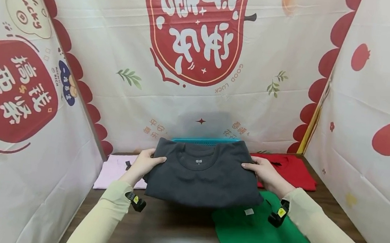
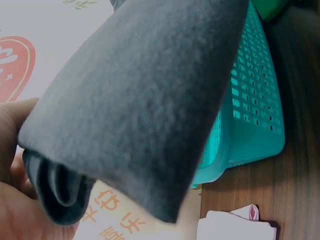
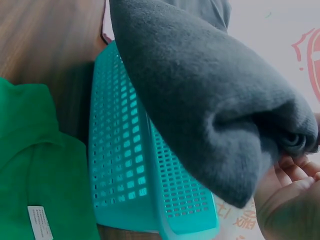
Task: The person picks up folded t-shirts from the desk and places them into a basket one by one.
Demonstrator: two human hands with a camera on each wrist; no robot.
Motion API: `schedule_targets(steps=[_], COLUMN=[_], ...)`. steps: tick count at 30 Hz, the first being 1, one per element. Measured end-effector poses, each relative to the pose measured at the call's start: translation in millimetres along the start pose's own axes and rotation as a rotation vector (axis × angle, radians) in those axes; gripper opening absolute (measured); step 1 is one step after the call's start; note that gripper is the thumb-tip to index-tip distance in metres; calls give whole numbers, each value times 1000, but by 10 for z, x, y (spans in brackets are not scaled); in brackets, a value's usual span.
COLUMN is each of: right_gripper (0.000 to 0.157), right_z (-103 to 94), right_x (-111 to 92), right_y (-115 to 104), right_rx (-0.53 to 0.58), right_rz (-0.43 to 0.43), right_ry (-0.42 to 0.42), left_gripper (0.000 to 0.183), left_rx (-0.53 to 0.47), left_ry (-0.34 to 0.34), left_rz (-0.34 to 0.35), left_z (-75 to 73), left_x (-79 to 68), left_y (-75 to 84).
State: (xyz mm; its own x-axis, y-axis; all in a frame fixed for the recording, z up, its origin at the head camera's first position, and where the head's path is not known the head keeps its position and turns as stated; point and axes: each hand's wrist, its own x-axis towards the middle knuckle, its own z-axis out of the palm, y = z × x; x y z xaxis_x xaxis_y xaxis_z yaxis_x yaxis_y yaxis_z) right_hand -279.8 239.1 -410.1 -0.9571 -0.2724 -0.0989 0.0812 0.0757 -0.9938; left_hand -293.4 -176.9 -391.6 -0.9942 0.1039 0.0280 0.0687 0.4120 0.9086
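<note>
A folded dark grey T-shirt [image 1: 203, 181] is held up between my two hands, its round neckline at the top. My left hand [image 1: 145, 163] grips its left side, thumb on the front. On the opposite side my right hand [image 1: 264, 172] pinches the fabric the same way. Behind and below the shirt stands a teal plastic basket [image 3: 120, 150] with perforated walls; in the head view only its far rim shows. The shirt overlaps the basket's opening in both wrist views, hiding the inside.
A green folded shirt [image 1: 264, 239] with a white tag lies at the front right. A red folded shirt [image 1: 294, 171] is at the back right, a pale pink one [image 1: 111, 172] at the left. Printed cloth walls [image 1: 92, 47] enclose the dark wooden table [image 1: 154, 232].
</note>
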Motion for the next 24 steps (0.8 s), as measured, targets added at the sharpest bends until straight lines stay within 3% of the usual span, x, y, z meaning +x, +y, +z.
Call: schedule_targets(steps=[7,16,24], right_gripper=[59,57,54], right_z=[-54,-100,-131], right_x=[91,200,288], right_y=[-43,-77,-47], right_rx=[29,64,76], right_rz=[24,61,74], right_ry=[26,13,3], left_gripper=[32,36,29], left_rx=[-30,-66,-90], left_ry=[32,29,41], left_rz=[26,6,9], left_z=[51,121,214], left_x=[109,231,337], left_y=[20,42,-10])
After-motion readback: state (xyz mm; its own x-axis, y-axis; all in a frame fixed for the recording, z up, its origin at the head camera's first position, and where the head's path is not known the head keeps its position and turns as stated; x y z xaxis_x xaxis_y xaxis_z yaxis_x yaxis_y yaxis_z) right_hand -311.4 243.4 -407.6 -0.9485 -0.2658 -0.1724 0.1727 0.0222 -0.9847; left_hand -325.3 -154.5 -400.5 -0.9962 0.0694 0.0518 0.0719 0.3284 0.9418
